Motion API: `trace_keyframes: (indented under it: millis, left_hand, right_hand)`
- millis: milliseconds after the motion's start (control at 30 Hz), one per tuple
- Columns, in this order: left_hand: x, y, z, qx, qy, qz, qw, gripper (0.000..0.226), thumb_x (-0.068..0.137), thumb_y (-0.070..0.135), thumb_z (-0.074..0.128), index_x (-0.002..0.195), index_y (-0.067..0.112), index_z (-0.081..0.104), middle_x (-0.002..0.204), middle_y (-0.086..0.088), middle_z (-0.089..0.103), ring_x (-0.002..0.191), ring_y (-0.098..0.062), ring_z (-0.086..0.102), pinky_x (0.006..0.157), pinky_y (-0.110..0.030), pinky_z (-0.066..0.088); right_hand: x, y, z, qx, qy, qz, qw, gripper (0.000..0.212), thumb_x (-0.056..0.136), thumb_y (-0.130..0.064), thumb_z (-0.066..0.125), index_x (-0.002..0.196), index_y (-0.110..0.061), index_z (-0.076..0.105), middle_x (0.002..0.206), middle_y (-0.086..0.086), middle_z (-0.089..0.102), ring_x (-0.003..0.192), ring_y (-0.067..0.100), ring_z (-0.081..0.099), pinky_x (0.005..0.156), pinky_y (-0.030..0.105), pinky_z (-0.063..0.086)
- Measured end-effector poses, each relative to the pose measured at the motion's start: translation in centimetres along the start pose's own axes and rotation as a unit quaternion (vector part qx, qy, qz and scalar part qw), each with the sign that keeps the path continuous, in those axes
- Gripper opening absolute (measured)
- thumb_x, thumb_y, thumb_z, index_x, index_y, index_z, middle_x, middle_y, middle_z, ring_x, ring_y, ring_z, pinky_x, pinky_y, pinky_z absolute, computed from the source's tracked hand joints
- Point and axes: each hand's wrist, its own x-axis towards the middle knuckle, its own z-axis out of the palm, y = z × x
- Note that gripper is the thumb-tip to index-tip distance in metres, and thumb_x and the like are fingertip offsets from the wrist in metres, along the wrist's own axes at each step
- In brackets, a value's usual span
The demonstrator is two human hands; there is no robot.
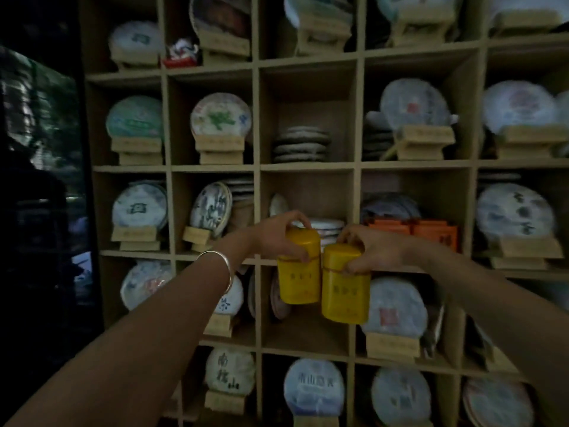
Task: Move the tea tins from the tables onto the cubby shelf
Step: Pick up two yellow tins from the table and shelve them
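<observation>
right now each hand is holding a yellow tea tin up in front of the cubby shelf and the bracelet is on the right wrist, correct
Not quite: the head view shows the bracelet on the left wrist. The rest holds: the left hand and right hand each grip a yellow tea tin before the cubby shelf.

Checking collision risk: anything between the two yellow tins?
Nothing: left tin and right tin hang side by side, nearly touching, in the head view.

Dim, murky light, left edge nearly black, soft motion blur throughout, wide-angle bowing at the edges
</observation>
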Motion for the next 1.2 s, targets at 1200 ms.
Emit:
trace_keyframes:
  millis: [1200]
  left_hand:
    - [18.8,-12.8,-3.5,0.164,-0.062,-0.076,0.981,0.070,0.072,0.039,0.078,0.130,0.032,0.040,0.134,-0.004,0.044,0.105,-0.021,0.048,0.084,-0.035,0.048]
  right_hand:
    - [24.1,5.6,-0.6,-0.027,-0.002,0.056,0.998,0.072,0.071,-0.043,0.076,0.131,-0.028,0.040,0.122,0.000,0.052,0.107,0.018,0.055,0.092,0.038,0.051]
